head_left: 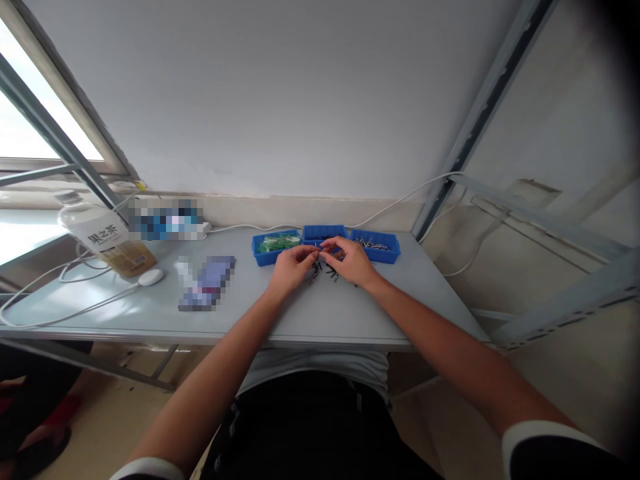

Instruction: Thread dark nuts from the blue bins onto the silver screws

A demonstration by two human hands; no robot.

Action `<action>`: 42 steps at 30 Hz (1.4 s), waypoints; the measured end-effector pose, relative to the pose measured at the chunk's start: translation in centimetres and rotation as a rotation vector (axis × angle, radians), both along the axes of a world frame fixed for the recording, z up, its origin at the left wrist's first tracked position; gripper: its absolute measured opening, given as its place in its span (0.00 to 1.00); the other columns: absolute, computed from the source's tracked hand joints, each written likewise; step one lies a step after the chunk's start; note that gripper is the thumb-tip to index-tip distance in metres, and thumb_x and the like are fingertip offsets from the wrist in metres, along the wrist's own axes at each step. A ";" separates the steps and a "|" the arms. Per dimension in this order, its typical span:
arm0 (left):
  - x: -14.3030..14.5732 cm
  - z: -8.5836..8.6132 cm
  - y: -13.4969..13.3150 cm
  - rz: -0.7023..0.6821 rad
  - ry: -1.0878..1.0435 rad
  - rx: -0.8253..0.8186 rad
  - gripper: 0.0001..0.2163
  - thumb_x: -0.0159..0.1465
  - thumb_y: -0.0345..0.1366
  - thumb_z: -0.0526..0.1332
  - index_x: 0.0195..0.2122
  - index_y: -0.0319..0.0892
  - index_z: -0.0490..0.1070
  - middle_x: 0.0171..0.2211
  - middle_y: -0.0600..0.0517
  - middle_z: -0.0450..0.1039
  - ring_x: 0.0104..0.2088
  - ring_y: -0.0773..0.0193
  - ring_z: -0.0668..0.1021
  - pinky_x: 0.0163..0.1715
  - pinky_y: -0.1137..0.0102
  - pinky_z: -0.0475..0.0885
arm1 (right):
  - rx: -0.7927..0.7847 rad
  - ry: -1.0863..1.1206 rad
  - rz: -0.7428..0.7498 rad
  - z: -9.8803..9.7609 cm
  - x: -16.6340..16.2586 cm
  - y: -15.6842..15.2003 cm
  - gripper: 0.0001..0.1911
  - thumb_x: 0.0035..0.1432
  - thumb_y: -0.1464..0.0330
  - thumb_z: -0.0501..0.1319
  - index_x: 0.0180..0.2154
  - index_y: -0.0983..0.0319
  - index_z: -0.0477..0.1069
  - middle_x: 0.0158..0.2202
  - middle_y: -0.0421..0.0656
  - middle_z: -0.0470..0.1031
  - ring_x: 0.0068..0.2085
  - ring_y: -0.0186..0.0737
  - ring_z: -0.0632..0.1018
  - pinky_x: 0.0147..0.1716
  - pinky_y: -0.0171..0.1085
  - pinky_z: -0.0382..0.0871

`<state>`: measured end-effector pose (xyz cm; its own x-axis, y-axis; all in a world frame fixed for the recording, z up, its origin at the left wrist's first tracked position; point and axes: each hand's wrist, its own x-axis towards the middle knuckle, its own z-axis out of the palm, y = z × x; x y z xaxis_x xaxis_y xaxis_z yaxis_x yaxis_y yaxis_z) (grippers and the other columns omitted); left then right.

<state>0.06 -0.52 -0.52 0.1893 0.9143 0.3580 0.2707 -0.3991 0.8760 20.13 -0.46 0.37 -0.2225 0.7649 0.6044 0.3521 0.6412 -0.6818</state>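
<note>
Hands meet right in front of the middle blue tray (320,232), fingertips pinched together over something tiny between them, too small to make out. Left hand (291,264) and right hand (351,260) both have fingers curled in, thumbs and forefingers nearly touching each other. Small dark parts (323,270) lie scattered on the grey table (320,313) just below the hands, on the near side of that tray. Left of the middle tray sits a tray of green bits (276,245); right of it, a tray of metal pins (376,245). Further left there's a white mouse (151,277) and a bottle (103,233) lying tilted.
</note>
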 end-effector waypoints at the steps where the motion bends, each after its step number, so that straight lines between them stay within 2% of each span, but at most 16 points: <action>1: 0.0 0.0 0.0 -0.012 -0.018 -0.011 0.15 0.64 0.46 0.67 0.46 0.42 0.82 0.44 0.46 0.85 0.46 0.53 0.84 0.50 0.62 0.77 | -0.031 0.017 -0.021 0.0 0.0 0.0 0.13 0.62 0.63 0.66 0.47 0.60 0.78 0.42 0.47 0.82 0.42 0.43 0.82 0.37 0.38 0.78; 3: 0.1 0.0 -0.1 -0.029 -0.047 -0.023 0.14 0.62 0.45 0.68 0.43 0.42 0.81 0.42 0.46 0.85 0.43 0.54 0.85 0.48 0.62 0.78 | -0.102 0.050 -0.032 -0.2 0.1 0.2 0.16 0.62 0.61 0.67 0.49 0.60 0.78 0.42 0.47 0.82 0.42 0.43 0.82 0.36 0.37 0.77; 6: 0.3 -0.1 -0.2 -0.012 -0.032 -0.017 0.12 0.60 0.44 0.70 0.39 0.42 0.78 0.38 0.47 0.84 0.40 0.55 0.84 0.44 0.64 0.78 | -0.176 0.062 0.029 -0.5 0.2 0.6 0.19 0.60 0.59 0.69 0.50 0.61 0.78 0.41 0.46 0.82 0.41 0.42 0.82 0.38 0.38 0.77; 10: 0.4 -0.1 -0.3 0.030 0.041 0.024 0.12 0.59 0.44 0.71 0.37 0.43 0.76 0.37 0.49 0.83 0.39 0.57 0.83 0.43 0.64 0.76 | -0.165 0.018 0.065 -0.4 0.4 0.7 0.13 0.60 0.58 0.68 0.41 0.61 0.82 0.41 0.46 0.81 0.39 0.41 0.81 0.42 0.39 0.76; 14: 0.2 0.4 -0.5 0.051 0.042 0.039 0.12 0.60 0.44 0.70 0.40 0.43 0.77 0.40 0.48 0.83 0.43 0.56 0.84 0.45 0.64 0.75 | -0.161 0.001 0.038 -0.1 0.5 0.6 0.12 0.59 0.59 0.68 0.38 0.61 0.82 0.39 0.45 0.81 0.39 0.41 0.80 0.40 0.39 0.75; 18: 0.0 0.9 -0.5 0.034 0.000 0.050 0.14 0.63 0.44 0.68 0.46 0.43 0.76 0.44 0.46 0.83 0.47 0.56 0.83 0.46 0.64 0.74 | -0.196 0.001 0.029 -0.2 0.5 0.7 0.13 0.60 0.59 0.67 0.40 0.62 0.82 0.39 0.45 0.83 0.38 0.41 0.81 0.43 0.40 0.76; 23: 0.0 0.9 -0.4 -0.002 -0.058 0.050 0.17 0.64 0.43 0.68 0.50 0.42 0.74 0.43 0.46 0.83 0.46 0.56 0.83 0.47 0.63 0.75 | -0.233 -0.017 0.060 -0.7 0.3 0.9 0.10 0.60 0.62 0.68 0.39 0.61 0.82 0.39 0.45 0.83 0.38 0.42 0.82 0.44 0.41 0.77; 32: 0.4 1.0 -0.6 -0.073 -0.097 -0.003 0.20 0.62 0.44 0.70 0.52 0.41 0.74 0.43 0.45 0.83 0.43 0.57 0.83 0.46 0.63 0.76 | -0.250 -0.090 0.149 -1.4 0.3 1.0 0.11 0.60 0.61 0.67 0.38 0.60 0.83 0.37 0.42 0.83 0.38 0.40 0.81 0.41 0.38 0.75; 36: 0.3 0.9 -0.4 -0.068 -0.102 0.012 0.21 0.62 0.46 0.70 0.53 0.41 0.75 0.44 0.45 0.83 0.45 0.56 0.83 0.47 0.63 0.77 | -0.266 -0.076 0.151 -1.2 0.2 0.9 0.12 0.60 0.60 0.66 0.37 0.61 0.82 0.35 0.42 0.82 0.37 0.40 0.80 0.39 0.38 0.74; 42: 0.1 0.6 -0.2 -0.016 -0.032 0.007 0.19 0.62 0.50 0.70 0.47 0.42 0.81 0.48 0.43 0.83 0.49 0.52 0.82 0.51 0.60 0.77 | -0.295 -0.054 0.156 -1.1 0.2 0.9 0.12 0.61 0.60 0.64 0.36 0.61 0.80 0.33 0.42 0.81 0.35 0.40 0.79 0.38 0.38 0.75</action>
<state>0.15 -0.73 0.06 0.1918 0.9089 0.3703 0.2359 -0.4090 0.8815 20.33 0.39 -0.77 -0.3761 0.8593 0.3465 0.3062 0.4682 -0.8289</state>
